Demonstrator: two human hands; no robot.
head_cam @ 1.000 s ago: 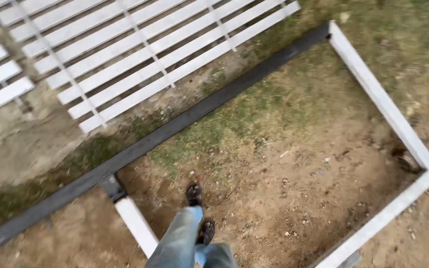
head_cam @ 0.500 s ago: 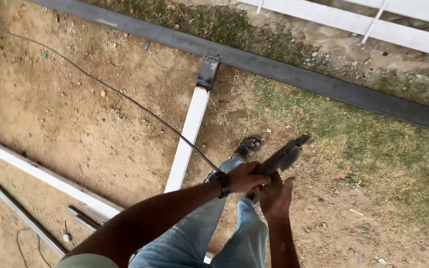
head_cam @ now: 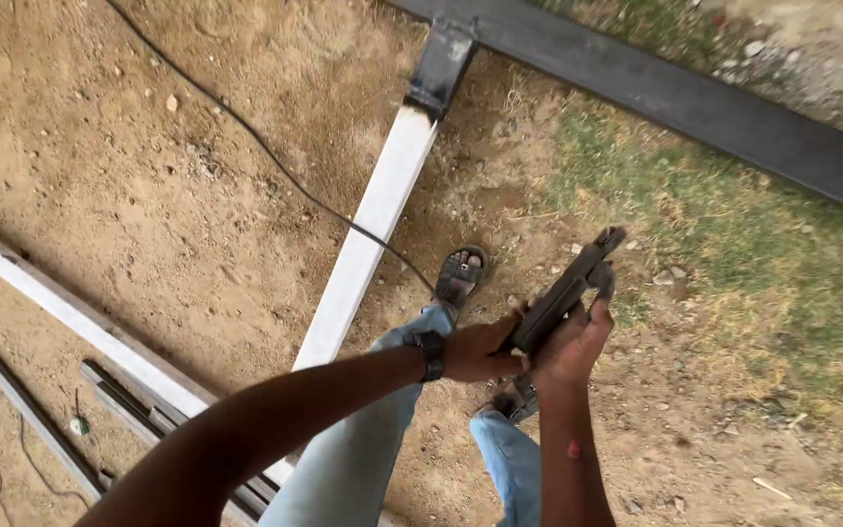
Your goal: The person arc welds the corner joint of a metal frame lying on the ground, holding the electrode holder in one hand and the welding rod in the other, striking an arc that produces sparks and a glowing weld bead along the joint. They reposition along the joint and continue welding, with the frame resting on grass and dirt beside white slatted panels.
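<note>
Dark power tool (head_cam: 566, 291) is held in both hands above the dirt, tilted up to the right. Left hand (head_cam: 475, 351) is closed on its lower end; right hand (head_cam: 575, 346) is wrapped underneath.

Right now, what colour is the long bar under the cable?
White bar, with a black end bracket; head view.

dark handheld tool (head_cam: 568, 288) | long, tilted up-right; gripped in both hands
</note>
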